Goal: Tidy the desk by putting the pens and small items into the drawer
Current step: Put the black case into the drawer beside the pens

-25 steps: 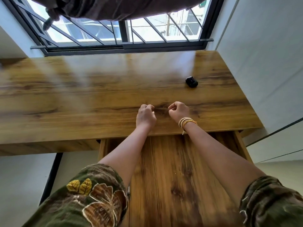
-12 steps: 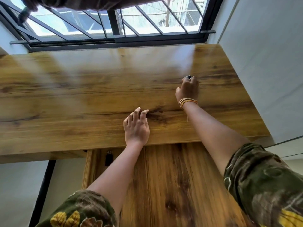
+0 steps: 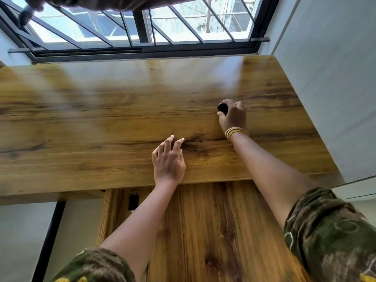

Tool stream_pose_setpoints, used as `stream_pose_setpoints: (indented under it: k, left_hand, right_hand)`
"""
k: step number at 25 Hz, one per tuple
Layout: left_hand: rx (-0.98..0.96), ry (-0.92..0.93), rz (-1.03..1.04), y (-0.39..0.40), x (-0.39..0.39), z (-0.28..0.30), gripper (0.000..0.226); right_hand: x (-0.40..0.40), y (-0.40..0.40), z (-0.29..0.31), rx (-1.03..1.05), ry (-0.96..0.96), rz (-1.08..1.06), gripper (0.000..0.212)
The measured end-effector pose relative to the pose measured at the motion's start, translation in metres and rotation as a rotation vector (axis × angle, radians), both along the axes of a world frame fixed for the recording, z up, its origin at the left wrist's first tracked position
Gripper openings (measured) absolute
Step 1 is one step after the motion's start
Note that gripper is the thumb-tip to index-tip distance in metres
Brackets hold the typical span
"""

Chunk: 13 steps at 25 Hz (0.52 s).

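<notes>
A small black object [image 3: 222, 108] is on the wooden desk [image 3: 101, 119] at the right, and my right hand [image 3: 234, 117] grips it with curled fingers and thumb. My left hand [image 3: 168, 159] rests on the desk near its front edge with straight, spread fingers and holds nothing. Below the desk's front edge the wooden drawer [image 3: 203, 231] is pulled out toward me. A small black item [image 3: 133, 200] lies in the drawer's far left corner, partly under the desk edge.
A barred window [image 3: 142, 27] runs along the desk's far side, with dark cloth [image 3: 101, 2] hanging at the top. A white wall [image 3: 325, 78] bounds the desk on the right. A black desk leg [image 3: 50, 231] stands lower left.
My right hand reached from the desk's front edge to the black object and closed on it. My left hand uncurled and lies flat on the desk.
</notes>
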State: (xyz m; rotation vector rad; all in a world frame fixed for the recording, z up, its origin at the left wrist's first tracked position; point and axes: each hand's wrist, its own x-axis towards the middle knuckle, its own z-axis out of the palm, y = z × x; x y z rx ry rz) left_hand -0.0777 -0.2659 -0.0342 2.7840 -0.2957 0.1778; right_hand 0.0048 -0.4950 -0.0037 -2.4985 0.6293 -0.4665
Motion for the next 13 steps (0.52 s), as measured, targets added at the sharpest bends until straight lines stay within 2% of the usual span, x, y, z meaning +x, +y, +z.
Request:
stream_pose_setpoints:
  k: [4, 7, 13]
  left_hand:
    - [-0.042, 0.012, -0.029, 0.003, -0.001, 0.004, 0.040]
    - [-0.032, -0.018, 0.014, 0.019, -0.026, 0.006, 0.044]
    - [0.089, 0.004, -0.163, 0.100, -0.086, -0.015, 0.053]
  right_hand:
    - [-0.052, 0.057, -0.004, 0.149, -0.098, 0.091, 0.034]
    - [-0.102, 0.094, -0.006, 0.178, -0.138, 0.193, 0.036]
    - [-0.201, 0.156, -0.031, -0.053, -0.198, 0.528, 0.036]
